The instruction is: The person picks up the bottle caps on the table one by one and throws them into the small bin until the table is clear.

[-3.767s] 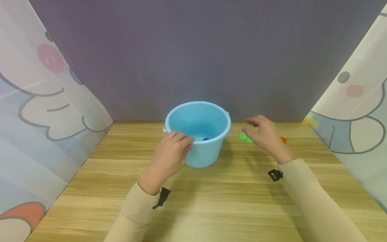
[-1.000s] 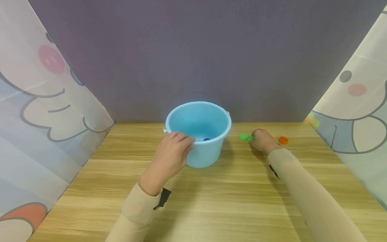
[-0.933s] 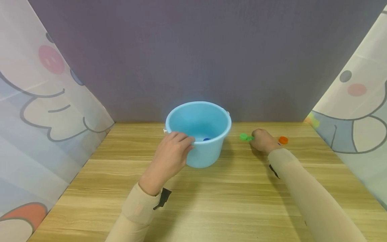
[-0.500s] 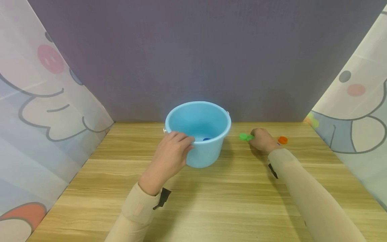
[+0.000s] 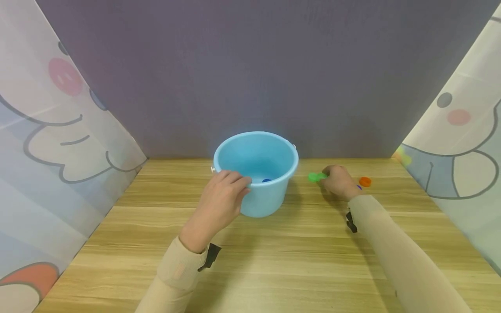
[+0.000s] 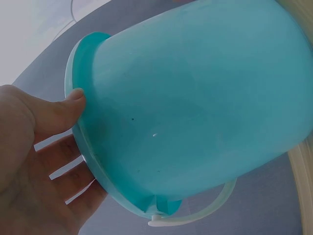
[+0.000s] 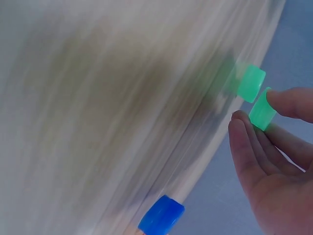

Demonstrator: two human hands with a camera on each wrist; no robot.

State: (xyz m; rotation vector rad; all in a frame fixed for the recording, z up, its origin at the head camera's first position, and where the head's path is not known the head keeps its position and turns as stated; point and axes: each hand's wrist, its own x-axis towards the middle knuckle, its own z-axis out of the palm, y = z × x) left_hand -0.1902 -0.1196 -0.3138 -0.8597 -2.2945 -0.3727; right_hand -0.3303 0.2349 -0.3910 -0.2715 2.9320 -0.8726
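Note:
My left hand grips the near rim of a light blue bucket. In the left wrist view the thumb lies on the outside of the rim and the other fingers pass behind it. To the bucket's right, my right hand pinches a green bottle cap between thumb and fingers. A second green bottle cap is just beside it on the table. Part of a dark blue thing shows at the bottom of the bucket; the rim hides the rest.
An orange cap lies right of my right hand, with a blue cap close by, mostly hidden in the head view. A dark wall panel stands behind the wooden table. Printed cartoon sheets flank it.
My right hand has come down from above the green caps and now pinches one, shifting slightly left in the last half second. The left hand stays on the bucket's rim.

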